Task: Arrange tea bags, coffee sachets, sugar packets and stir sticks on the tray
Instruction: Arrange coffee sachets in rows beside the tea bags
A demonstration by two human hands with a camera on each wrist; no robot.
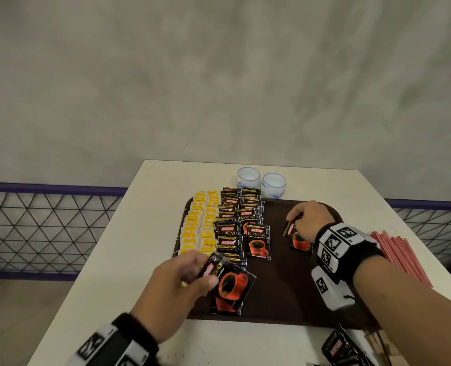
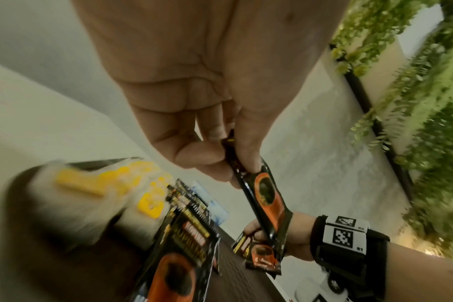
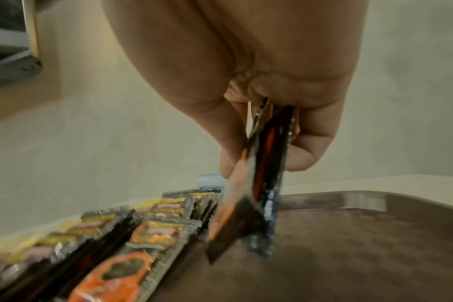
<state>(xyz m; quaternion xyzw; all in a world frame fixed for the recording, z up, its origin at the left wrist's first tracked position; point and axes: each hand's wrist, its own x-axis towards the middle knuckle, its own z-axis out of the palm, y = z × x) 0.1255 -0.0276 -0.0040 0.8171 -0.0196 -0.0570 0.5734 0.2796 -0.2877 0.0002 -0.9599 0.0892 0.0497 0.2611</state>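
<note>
The coffee sachets (image 1: 256,228) laid in rows on the tray (image 1: 285,286) read "KOPIKO" in a red band with "SUPREMO" beneath it. A yellow tea bag tag (image 1: 208,245), at 9 o'clock from those rows, reads "RELAX". At the table's 5 o'clock corner, a loose sachet (image 1: 336,347) also shows "KOPIKO".

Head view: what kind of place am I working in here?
Probably a café or hotel refreshment corner: a white table against a bare wall, a brown serving tray, two teacups and a hanging-plant wall.
</note>
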